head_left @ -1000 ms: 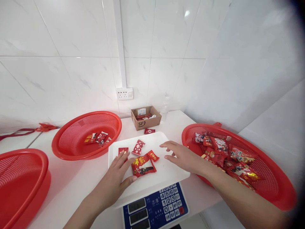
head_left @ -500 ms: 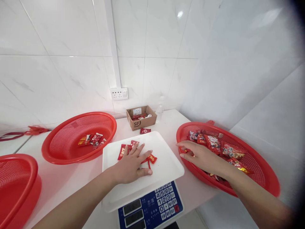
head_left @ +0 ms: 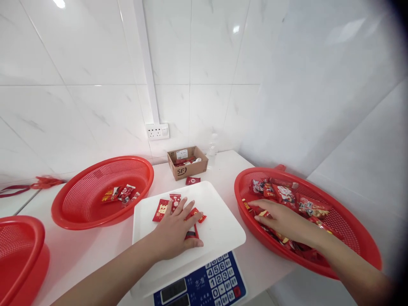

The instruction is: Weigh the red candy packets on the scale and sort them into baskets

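Note:
My left hand (head_left: 177,229) lies with spread fingers over small red snack packets on the white tray (head_left: 219,216) of a scale. A red packet with gold characters (head_left: 161,210) and a red packet with a white pattern (head_left: 175,201) stick out beyond its fingertips. Partly under the palm are other red wrappers. My right hand (head_left: 280,216) is inside the right red basket (head_left: 357,238), low over a heap of red snack packets (head_left: 310,206). Its thumb and fingers are apart, and a yellow-and-red packet (head_left: 246,205) lies by the fingertips.
The blue scale panel (head_left: 204,280) juts out below the tray. Behind stands a small cardboard box (head_left: 188,171) with packets, a dark red packet (head_left: 193,181) in front and a clear bottle (head_left: 213,145) beside it. Leftward are a red basket (head_left: 73,204) holding packets and another red basket (head_left: 38,238).
My right hand has moved from the basket's near-left rim down into it, closer to the packets. My left hand stays spread on the tray. The view has tilted slightly upward.

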The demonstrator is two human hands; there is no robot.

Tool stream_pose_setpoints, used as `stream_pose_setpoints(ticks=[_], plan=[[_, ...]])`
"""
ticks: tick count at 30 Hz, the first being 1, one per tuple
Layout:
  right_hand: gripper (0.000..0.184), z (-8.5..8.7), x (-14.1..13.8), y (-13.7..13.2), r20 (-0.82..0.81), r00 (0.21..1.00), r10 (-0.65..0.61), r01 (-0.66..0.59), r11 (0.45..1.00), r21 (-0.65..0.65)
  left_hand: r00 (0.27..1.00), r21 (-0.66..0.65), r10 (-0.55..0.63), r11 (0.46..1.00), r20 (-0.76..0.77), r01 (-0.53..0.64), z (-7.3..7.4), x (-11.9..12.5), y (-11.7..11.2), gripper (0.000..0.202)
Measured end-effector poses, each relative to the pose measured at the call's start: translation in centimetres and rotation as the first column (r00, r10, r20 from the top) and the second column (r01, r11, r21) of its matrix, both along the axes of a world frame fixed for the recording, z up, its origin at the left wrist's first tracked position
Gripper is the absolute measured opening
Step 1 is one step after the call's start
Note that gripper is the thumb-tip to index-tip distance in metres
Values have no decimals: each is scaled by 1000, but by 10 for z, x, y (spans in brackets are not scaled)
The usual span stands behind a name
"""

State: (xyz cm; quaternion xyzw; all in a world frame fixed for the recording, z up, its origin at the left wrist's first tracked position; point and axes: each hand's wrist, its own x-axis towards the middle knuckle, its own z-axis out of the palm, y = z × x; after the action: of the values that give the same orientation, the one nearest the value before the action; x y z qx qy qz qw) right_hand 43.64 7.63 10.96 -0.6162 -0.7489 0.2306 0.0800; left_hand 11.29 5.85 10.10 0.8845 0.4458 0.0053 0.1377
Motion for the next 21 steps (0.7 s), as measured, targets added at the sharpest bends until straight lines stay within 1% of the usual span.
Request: stream_pose_setpoints(ticks=[2, 4, 7, 9, 12, 14, 15, 21], plan=[[45, 2, -3, -1, 13, 1000, 7, -7, 1000, -19, 998, 20, 58, 998, -33, -58, 2, 4, 3, 75], [46, 2, -3, -2, 22, 1000, 6, -6, 1000, -24, 986, 38, 142, 989, -81, -140, 2, 6, 7, 75], [45, 0, 2, -2, 39, 999, -7, 8, 1000, -15, 966, 18, 236, 972, -107, -235, 2, 6, 14, 74], [44, -3, 7, -2, 44, 999, -7, 7, 1000, 0, 968, -4, 242, 970, -66, -243, 1, 4, 17, 71], [44, -7, 13, -1, 54, 999, -3, 2, 1000, 2, 985, -48, 172, 984, -3, -172, 1, 5, 17, 58], [46, -9, 15, -1, 69, 998, -9, 9, 1000, -6, 992, -68, 125, 990, 4, -124, 3, 7, 15, 49], [46, -9, 14, -1, 76, 997, -11, 12, 1000, -9, 993, -64, 120, 991, 3, -119, 3, 9, 15, 46], [47, -5, 10, -5, 104, 995, 7, -6, 1000, -14, 973, 74, 228, 970, 29, -230, 2, 18, 21, 38]])
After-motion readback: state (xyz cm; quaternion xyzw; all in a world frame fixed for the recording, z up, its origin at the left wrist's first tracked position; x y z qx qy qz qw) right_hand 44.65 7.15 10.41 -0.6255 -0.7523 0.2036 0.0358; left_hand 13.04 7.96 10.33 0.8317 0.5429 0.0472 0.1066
